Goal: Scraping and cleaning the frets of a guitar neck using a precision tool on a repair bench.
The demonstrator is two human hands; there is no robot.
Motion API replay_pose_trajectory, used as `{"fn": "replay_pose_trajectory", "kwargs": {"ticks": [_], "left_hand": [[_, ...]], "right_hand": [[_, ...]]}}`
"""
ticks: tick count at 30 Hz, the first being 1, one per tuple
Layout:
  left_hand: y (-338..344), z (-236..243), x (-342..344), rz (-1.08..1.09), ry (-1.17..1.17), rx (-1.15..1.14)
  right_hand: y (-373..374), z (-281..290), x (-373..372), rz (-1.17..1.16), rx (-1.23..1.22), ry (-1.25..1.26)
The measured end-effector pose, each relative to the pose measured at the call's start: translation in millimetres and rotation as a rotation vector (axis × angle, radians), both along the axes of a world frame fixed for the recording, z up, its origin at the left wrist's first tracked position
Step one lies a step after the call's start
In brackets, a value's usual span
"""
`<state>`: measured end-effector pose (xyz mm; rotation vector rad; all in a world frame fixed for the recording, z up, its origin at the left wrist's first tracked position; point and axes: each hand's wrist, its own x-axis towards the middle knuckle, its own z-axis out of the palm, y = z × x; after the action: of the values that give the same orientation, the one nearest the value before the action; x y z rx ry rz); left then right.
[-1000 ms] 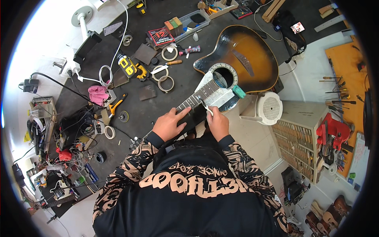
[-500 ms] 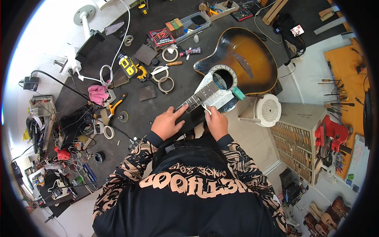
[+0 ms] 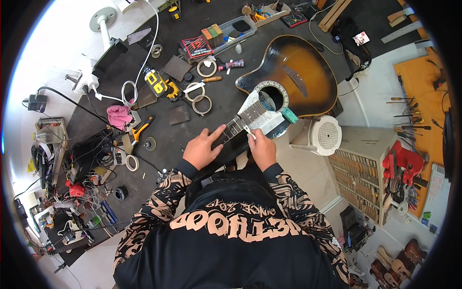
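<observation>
While the left hand (image 3: 199, 150) rests half-spread at the dark fretted fingerboard (image 3: 246, 117), the right hand (image 3: 263, 150) pinches a slim white tool (image 3: 250, 132) at its edge.
The left grips nothing visible; the glossy sunburst acoustic guitar (image 3: 312, 83) lies on the black tabletop (image 3: 168, 132). It looks like careful work along the fingerboard, the next move probably calling for steady support and light control.

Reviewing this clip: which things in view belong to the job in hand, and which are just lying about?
Apparently in use:
- sunburst guitar
- small pale tool, held over its neck
- white sheet beside the fretboard

Apparently lying about:
- yellow-black drill
- pink cloth
- wooden-handled tool
</observation>
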<state>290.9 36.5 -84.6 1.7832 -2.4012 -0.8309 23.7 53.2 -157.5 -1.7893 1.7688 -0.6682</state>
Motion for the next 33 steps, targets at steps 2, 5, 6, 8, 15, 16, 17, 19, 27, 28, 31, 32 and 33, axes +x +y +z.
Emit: {"fn": "replay_pose_trajectory", "kwargs": {"ticks": [2,5,6,8,15,16,17,19,27,28,31,32,33], "left_hand": [[-0.4,-1.2,1.7,0.036,-0.008,-0.035],[-1.4,1.3,3.8,-0.02,0.011,0.019],[-1.1,1.3,2.8,-0.015,0.008,0.021],[-0.9,0.9,2.5,-0.009,0.004,0.022],[-1.6,1.0,1.3,0.004,0.015,0.006],[-2.0,0.7,0.8,0.03,0.0,0.01],[-2.3,1.5,1.4,0.026,0.003,0.011],[-1.9,5.2,1.6,0.015,0.012,0.006],[-0.7,3.6,1.6,0.034,0.002,-0.008],[-0.5,3.6,2.0,0.023,0.007,-0.009],[-0.4,2.4,0.2,0.044,-0.001,-0.018],[0.0,2.2,0.2,0.042,0.0,-0.017],[-0.2,1.9,0.4,0.042,0.008,-0.021]], "right_hand": [[-1.3,0.0,-0.4,0.007,0.002,-0.003],[-3.8,0.3,1.0,0.009,-0.008,-0.004],[-3.7,1.1,0.5,0.011,-0.006,-0.011],[-4.2,1.9,1.3,0.013,-0.005,-0.018],[-8.1,-2.3,1.0,0.027,-0.082,0.001],[-8.1,-2.6,1.2,0.024,-0.101,-0.004],[-7.7,-2.8,1.5,0.021,-0.1,-0.002],[-8.0,-0.4,1.4,0.047,-0.08,0.004],[-7.6,-1.3,0.7,0.029,-0.097,-0.011],[-7.6,-0.9,0.8,0.026,-0.098,-0.014],[-7.2,-0.7,1.1,0.028,-0.092,-0.008],[-6.8,-0.7,1.0,0.034,-0.086,-0.002],[-7.1,-1.7,0.5,0.032,-0.086,-0.001]]}}
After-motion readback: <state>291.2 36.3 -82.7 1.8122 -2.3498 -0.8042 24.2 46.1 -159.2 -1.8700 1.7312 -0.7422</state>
